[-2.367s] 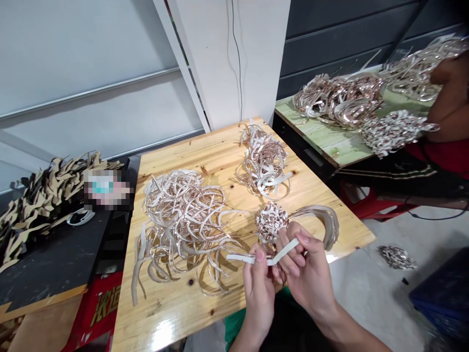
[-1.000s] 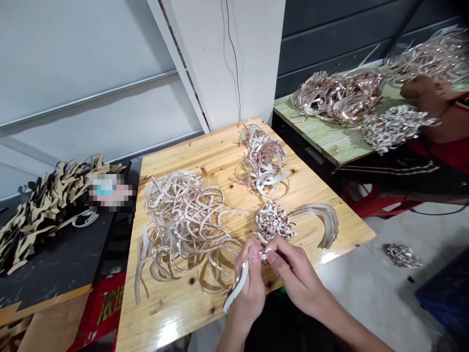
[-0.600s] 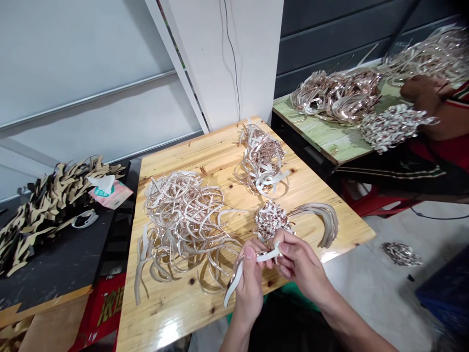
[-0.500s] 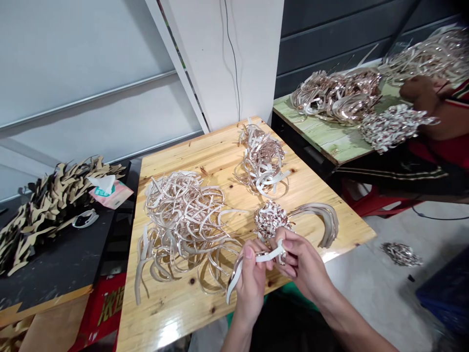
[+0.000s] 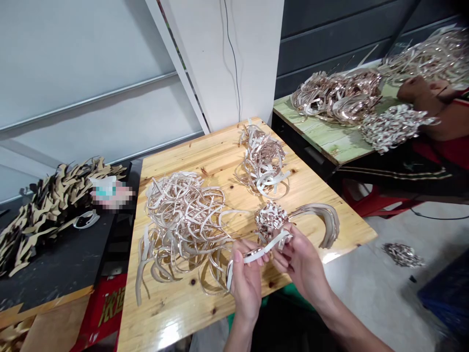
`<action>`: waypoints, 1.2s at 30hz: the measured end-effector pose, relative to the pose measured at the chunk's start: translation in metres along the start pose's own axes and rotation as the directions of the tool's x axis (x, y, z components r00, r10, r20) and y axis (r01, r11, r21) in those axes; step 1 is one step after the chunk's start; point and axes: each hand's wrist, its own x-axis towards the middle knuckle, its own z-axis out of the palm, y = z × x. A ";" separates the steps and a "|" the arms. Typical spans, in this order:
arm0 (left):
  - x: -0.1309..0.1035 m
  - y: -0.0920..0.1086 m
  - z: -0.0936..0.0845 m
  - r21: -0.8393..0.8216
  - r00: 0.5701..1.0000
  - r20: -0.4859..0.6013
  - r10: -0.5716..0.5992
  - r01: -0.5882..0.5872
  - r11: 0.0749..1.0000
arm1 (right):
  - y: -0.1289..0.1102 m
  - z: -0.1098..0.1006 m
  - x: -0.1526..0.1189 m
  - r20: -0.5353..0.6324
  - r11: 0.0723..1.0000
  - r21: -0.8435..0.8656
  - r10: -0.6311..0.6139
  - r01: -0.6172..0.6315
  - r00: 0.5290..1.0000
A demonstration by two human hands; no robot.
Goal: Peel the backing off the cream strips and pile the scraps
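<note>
A narrow strip (image 5: 261, 252), white on one face and shiny rose-gold on the other, stretches between my hands above the table's front edge. My left hand (image 5: 246, 276) is closed on it, thumb on top, with one end trailing past the thumb. My right hand (image 5: 298, 254) pinches the other end, where the strip is bent. Just behind the right hand sits a heap of small curled pieces (image 5: 270, 217) in white and rose-gold. A bundle of curved strips (image 5: 326, 222) lies to its right. Left of my hands spreads a large tangle of loose strips (image 5: 185, 215).
Another strip pile (image 5: 262, 159) lies toward the back of the wooden table (image 5: 172, 322). At right, a co-worker's arm (image 5: 421, 93) rests near strip piles on a green table (image 5: 322, 134). Brown cut pieces (image 5: 47, 210) cover a black table at left. A red stool (image 5: 377, 203) stands below.
My right hand has moved slightly right and its fingers have opened somewhat. The strip has slid back through my left hand, leaving a shorter tail beyond the thumb.
</note>
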 end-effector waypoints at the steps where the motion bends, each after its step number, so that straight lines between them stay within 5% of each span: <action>1: 0.000 0.001 -0.001 0.038 0.999 0.018 0.033 -0.034 0.999 | 0.002 -0.002 -0.001 0.013 0.983 -0.164 -0.078 0.079 0.997; 3: 0.000 0.001 -0.003 0.081 0.995 0.042 0.086 -0.090 0.993 | 0.004 -0.005 -0.002 0.107 0.870 -0.453 -0.163 0.194 0.981; 6: 0.000 0.001 -0.007 0.096 0.991 0.073 0.116 -0.123 0.988 | 0.003 -0.007 -0.002 0.295 0.680 -0.659 -0.160 0.322 0.942; 10: -0.002 0.001 -0.014 0.253 0.988 0.123 0.089 -0.118 0.960 | -0.002 -0.007 -0.003 0.410 0.501 -0.741 -0.188 0.446 0.893; 15: -0.004 0.007 -0.017 0.660 0.988 0.148 -0.034 -0.073 0.748 | -0.002 -0.009 -0.006 0.478 0.448 -0.741 -0.172 0.500 0.862; 19: -0.003 0.007 -0.017 0.689 0.988 0.147 -0.046 -0.069 0.722 | 0.004 -0.010 -0.007 0.432 0.508 -0.734 -0.162 0.450 0.887; 26: -0.007 -0.001 -0.027 0.679 0.974 0.219 -0.051 -0.115 0.725 | 0.008 -0.009 -0.006 0.294 0.801 -0.530 -0.136 0.279 0.946; 36: -0.001 0.004 -0.028 0.741 0.946 0.322 -0.043 -0.223 0.633 | 0.007 -0.012 -0.001 0.133 0.972 -0.236 0.033 0.000 0.991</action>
